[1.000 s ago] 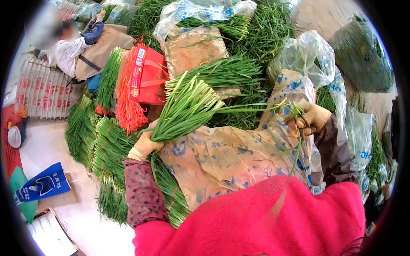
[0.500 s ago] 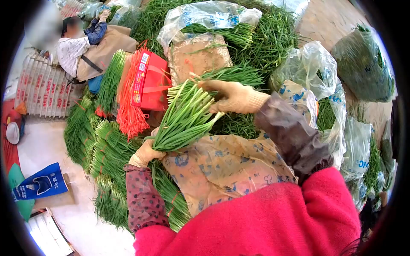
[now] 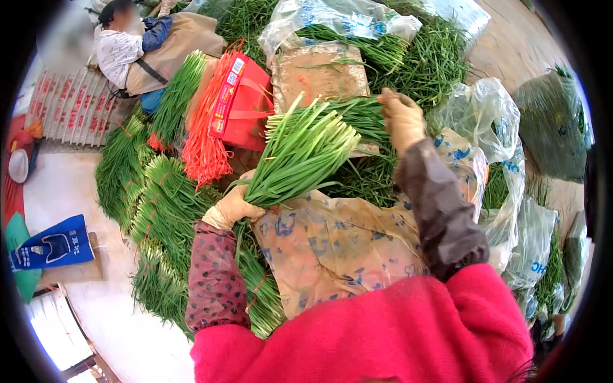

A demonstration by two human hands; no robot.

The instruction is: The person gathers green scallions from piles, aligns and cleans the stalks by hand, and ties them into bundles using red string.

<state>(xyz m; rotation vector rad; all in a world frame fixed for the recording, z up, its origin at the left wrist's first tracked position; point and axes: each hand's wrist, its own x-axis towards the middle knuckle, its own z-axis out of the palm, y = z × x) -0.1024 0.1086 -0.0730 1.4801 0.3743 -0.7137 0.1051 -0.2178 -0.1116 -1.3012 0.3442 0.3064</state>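
Note:
My left hand [image 3: 234, 209], in a pale glove, is closed around the leafy lower end of a thick bunch of garlic chives [image 3: 305, 150]. The pale cut stem ends fan out toward the upper right. My right hand [image 3: 403, 119], gloved too, is raised to the right of the bunch, apart from it. Its fingers are curled together near more chives [image 3: 365, 118] lying behind; whether anything small is between them I cannot make out. A patterned plastic sheet [image 3: 345, 246] covers my lap below the bunch.
A red box [image 3: 246, 105] with orange-red ties [image 3: 207, 153] stands left of a dirt-covered board [image 3: 322, 73]. Tied chive bundles [image 3: 163, 204] are piled at left. Loose chives [image 3: 440, 64] and plastic bags [image 3: 482, 115] lie behind and right. A co-worker [image 3: 137, 48] sits at upper left.
My right hand has drawn away from the stem ends toward the upper right. The bunch, still in my left hand, appears more spread at its stems. The view has shifted slightly.

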